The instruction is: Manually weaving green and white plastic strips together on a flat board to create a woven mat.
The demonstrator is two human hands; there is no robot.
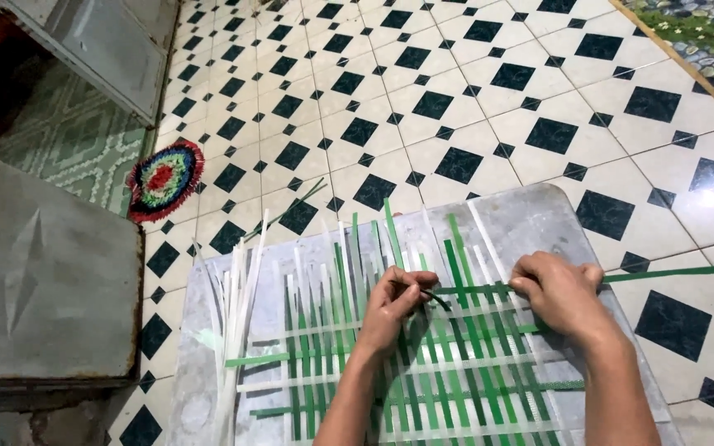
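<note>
- The woven mat (423,363) of green and white plastic strips lies flat on a grey board (539,215) on the tiled floor, right in front of the person.
- Its upright strips run away from the person, their loose ends fanning toward the far edge of the board; the cross strips run left to right.
- The left hand (394,306) rests on the weave, thumb and fingers pinched together on a thin dark tool (433,296) that points right.
- The right hand (559,293) has its fingers closed on a long green strip (679,272), which lies crosswise and reaches past the board's right edge over the floor.
- A bundle of loose white strips (233,330) lies along the mat's left side.
- A round multicoloured mat (164,177) sits on the floor, well apart.
</note>
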